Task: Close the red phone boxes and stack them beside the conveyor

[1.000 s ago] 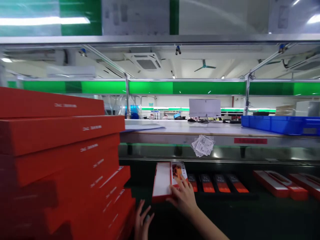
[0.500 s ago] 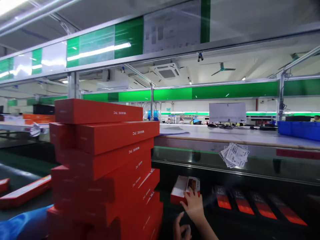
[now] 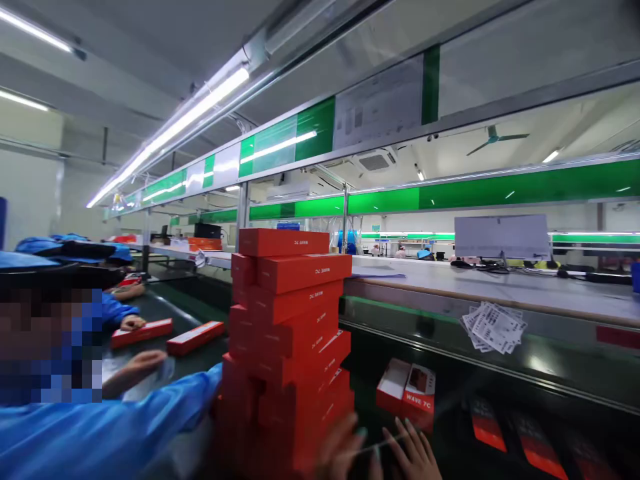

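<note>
Right hand [image 3: 413,457] had withdrawn from the open orange box [image 3: 407,395]. Both grips, left hand [image 3: 340,447] included, spread wide and empty. Box showed a white interior.

We see a dark conveyor belt [image 3: 450,400] running along the line. On it stands a tall, uneven stack of red boxes [image 3: 290,347] (lettering reads mirrored), and just to its right an open red box [image 3: 407,397] with a printed card inside. Further right lie flat red cards [image 3: 505,430], blurred. Far left on the belt lie two long red boxes [image 3: 167,335]. Behind the belt, the raised table [image 3: 500,287] carries a white sheet [image 3: 501,236] standing upright and cables.
</note>
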`<state>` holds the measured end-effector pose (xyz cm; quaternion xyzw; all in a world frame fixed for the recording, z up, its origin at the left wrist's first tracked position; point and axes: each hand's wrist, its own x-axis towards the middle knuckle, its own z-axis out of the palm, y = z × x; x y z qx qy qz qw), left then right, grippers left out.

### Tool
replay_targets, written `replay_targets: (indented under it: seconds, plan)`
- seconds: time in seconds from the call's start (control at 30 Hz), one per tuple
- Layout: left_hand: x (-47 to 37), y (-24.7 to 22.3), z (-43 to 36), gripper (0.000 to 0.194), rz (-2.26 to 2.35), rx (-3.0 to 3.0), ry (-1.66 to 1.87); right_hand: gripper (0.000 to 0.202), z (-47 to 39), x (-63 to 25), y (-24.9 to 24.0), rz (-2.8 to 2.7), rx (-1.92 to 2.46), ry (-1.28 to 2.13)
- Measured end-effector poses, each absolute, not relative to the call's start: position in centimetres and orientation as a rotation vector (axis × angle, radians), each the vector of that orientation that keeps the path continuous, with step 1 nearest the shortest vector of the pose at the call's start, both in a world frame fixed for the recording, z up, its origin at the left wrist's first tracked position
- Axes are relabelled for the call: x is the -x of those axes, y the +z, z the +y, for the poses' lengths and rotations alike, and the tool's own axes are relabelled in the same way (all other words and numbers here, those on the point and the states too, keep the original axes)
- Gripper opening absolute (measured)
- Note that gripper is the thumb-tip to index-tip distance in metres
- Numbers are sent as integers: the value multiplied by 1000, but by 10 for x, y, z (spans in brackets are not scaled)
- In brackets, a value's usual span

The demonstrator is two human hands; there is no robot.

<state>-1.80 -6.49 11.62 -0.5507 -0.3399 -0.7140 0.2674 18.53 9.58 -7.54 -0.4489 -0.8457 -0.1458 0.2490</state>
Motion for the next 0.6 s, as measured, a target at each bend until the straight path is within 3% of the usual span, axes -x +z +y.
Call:
replay_targets:
  seconds: [0.13, 0.2, 0.3, 0.37, 0.53, 0.6]
  plan:
    - [88, 268, -99, 81, -949, 1180, -1598, 84, 56, -194, -67, -2304, 1295, -133]
    - [118, 329, -98, 96, -1043, 1260, -1485, 78, 33, -193, -53, -2288, 1343, 37]
    - [152, 376, -84, 110, -1276, 1450, -1224, 71, 9, -190, -39, -2278, 1353, 211]
    - [166, 386, -76, 105, -1333, 1527, -1116, 70, 1, -189, -37, -2280, 1344, 275]
    - [178, 389, -73, 57, -1258, 1566, -1116, 69, -2, -192, -46, -2234, 1263, 292]
    - [176, 392, -74, 47, -1106, 1575, -1133, 69, -1, -193, -48, -2233, 1246, 286]
